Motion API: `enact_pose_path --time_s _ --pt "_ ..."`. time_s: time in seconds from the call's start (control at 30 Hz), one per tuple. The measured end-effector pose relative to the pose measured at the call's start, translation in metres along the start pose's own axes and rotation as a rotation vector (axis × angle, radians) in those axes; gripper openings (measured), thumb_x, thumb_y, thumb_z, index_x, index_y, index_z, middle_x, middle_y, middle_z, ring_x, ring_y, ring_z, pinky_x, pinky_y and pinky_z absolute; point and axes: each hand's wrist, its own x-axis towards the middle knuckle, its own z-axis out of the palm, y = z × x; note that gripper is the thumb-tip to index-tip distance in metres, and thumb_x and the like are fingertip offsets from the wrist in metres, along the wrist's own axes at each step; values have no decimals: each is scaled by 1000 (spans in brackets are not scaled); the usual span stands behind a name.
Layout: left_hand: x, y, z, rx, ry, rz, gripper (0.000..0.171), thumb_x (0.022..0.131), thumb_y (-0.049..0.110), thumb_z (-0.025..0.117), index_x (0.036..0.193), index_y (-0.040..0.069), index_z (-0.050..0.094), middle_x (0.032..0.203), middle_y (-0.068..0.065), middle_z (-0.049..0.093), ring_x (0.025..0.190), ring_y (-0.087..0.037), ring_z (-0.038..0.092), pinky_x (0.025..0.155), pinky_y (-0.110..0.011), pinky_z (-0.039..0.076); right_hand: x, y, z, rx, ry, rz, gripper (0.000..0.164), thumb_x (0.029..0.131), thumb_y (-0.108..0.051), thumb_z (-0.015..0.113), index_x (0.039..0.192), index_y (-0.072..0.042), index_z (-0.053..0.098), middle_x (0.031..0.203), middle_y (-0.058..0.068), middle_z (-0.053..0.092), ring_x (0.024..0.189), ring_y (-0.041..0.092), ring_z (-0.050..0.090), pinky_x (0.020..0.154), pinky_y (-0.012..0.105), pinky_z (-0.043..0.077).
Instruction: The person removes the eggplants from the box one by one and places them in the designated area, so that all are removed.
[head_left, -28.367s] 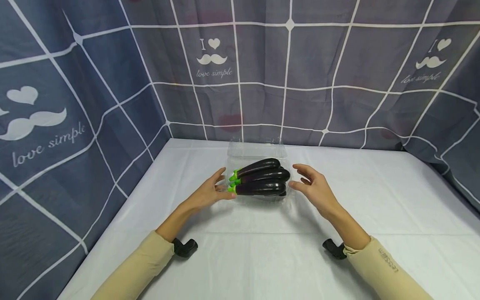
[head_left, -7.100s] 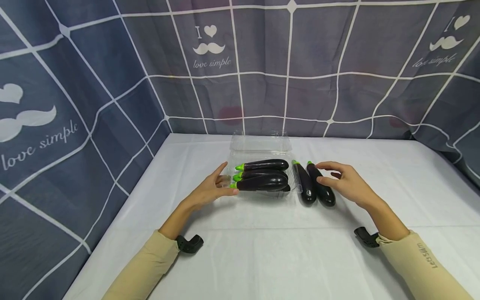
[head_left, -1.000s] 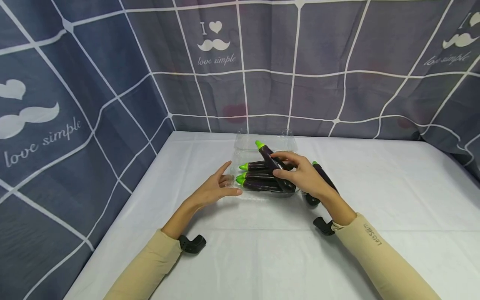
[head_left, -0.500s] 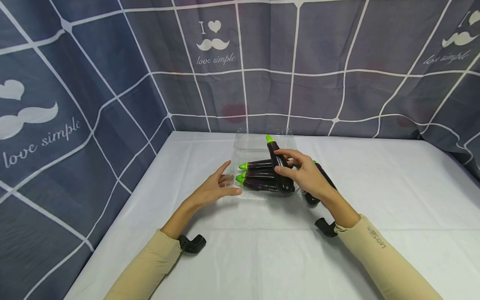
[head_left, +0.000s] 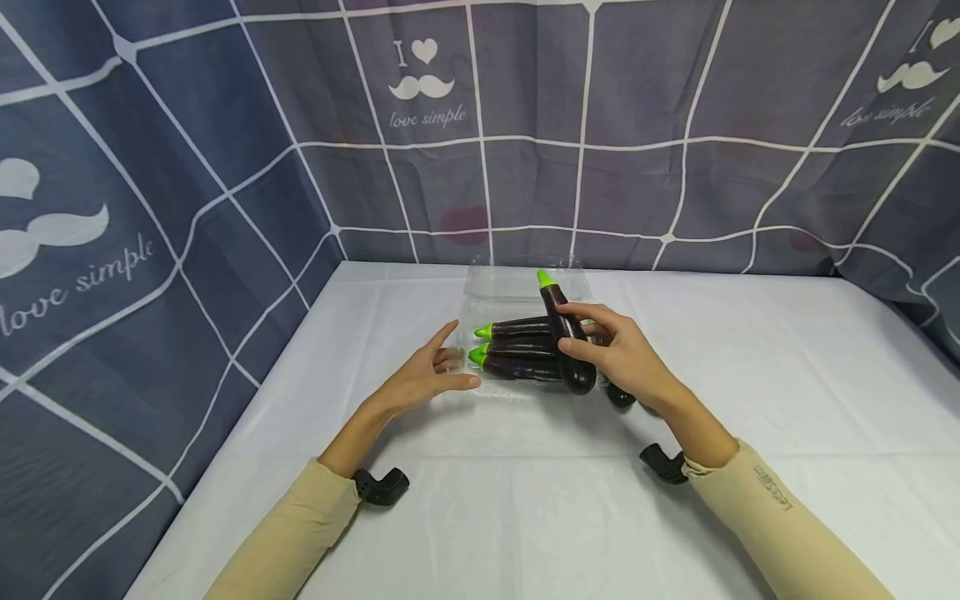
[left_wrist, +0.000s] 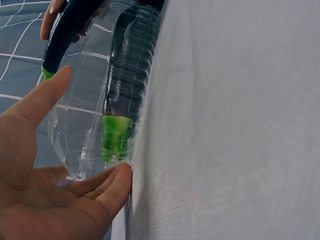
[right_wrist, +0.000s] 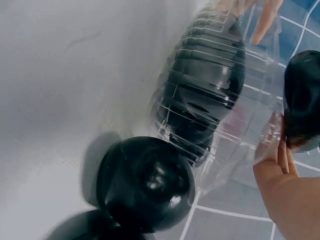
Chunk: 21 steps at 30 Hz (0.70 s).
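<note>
Eggplants (head_left: 525, 348) look half-done imo: three-plus inside the clear container (head_left: 498, 308), one eggplant (head_left: 564, 329) above it in the right hand (head_left: 628, 354), fingers clamped on, two more right of it on the tabletop (head_left: 510, 517), likely what's left. Left hand (head_left: 416, 383) touches its left side, fingers apart.

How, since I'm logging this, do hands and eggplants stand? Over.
Right hand gripping eggplant, held over open plastic clamshell. Left hand at clamshell's side. Other eggplants lie beneath; no other obstruction seen.

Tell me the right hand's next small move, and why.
Probably shift the held eggplant right and lower it onto the table: the right hand grips it above the box, and another eggplant already lies just outside.
</note>
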Motion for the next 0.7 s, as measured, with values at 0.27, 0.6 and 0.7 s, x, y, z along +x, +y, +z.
enact_pose_path --time_s 0.27,0.6,0.7 --pt "-1 2 -1 -3 -2 1 106 84 32 80 160 28 7 155 -22 28 143 -38 28 108 -57 32 -9 -4 -5 5 27 -9 51 91 -19 73 139 -14 57 133 14 54 120 30 54 91 37 48" --pt "-1 0 0 -4 -1 -1 106 84 33 80 160 29 7 156 -22 27 143 -39 27 108 -57 31 -24 -1 -16 -52 39 11 51 91 -20 73 139 -13 57 130 14 56 116 28 53 86 34 50" --pt "0 0 -1 -1 5 -1 106 83 33 81 160 30 8 155 -22 27 143 -38 28 108 -56 32 -26 -1 -19 -57 56 20 51 91 -20 74 138 -12 57 126 15 57 113 28 53 87 31 49"
